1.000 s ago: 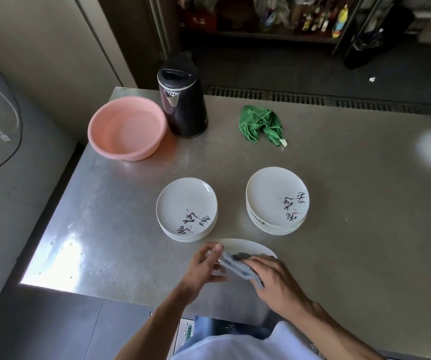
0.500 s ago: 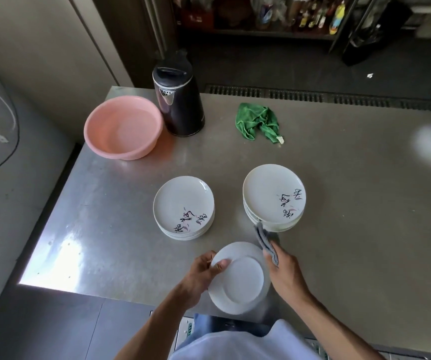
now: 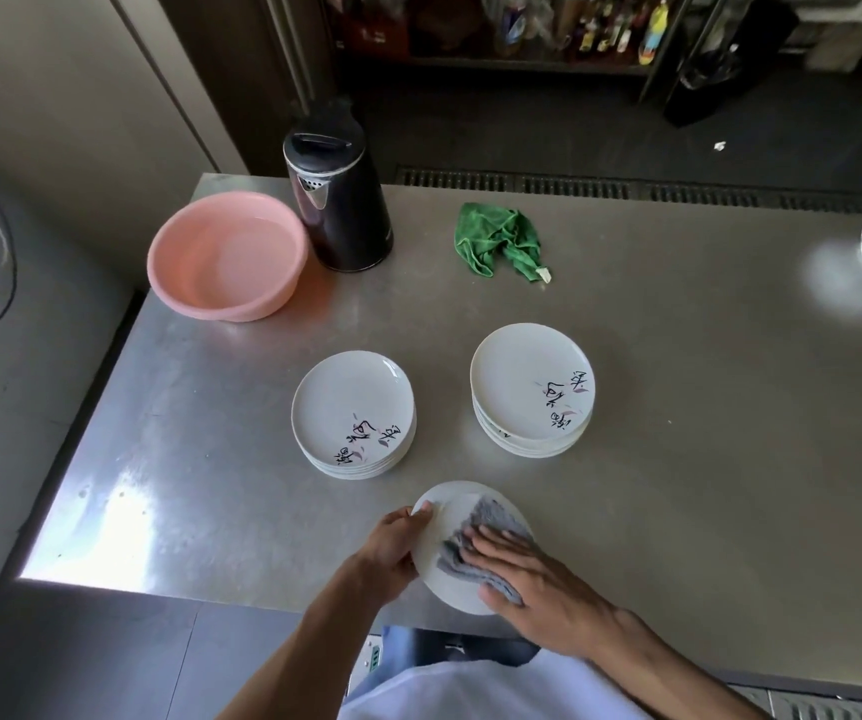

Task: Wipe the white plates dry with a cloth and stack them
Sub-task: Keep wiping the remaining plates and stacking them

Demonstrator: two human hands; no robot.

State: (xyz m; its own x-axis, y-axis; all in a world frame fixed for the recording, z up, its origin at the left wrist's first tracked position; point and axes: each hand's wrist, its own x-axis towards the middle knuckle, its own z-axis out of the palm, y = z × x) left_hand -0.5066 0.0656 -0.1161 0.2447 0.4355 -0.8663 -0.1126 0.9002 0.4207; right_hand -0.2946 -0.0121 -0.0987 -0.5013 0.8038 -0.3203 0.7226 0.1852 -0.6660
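Half a second ago my right hand (image 3: 538, 579) held the grey cloth (image 3: 475, 532) bunched up at the far right edge of the plate (image 3: 444, 589), and most of the plate was bare. Now that hand lies flat on the cloth, fingers straight, and pushes it down on the plate. The cloth covers much of the plate's right side. My left hand (image 3: 392, 548) holds the plate by its left rim, with the thumb on top and the fingers curled round the edge. The plate is at the near edge of the table (image 3: 678, 407), right in front of me, tipped up a little in my hands. I think this means the rubbing has started on this side of the plate, so it is not ready to go on a pile yet. I can't tell if it is still wet. Two piles of white plates wait a bit farther away: the left pile (image 3: 353, 413) and the right pile (image 3: 530, 389). I can't tell which pile is the dry one. They have not moved, and neither have the pink bowl (image 3: 226, 257), the black kettle (image 3: 337, 200) and the green cloth (image 3: 499, 241) at the far side.
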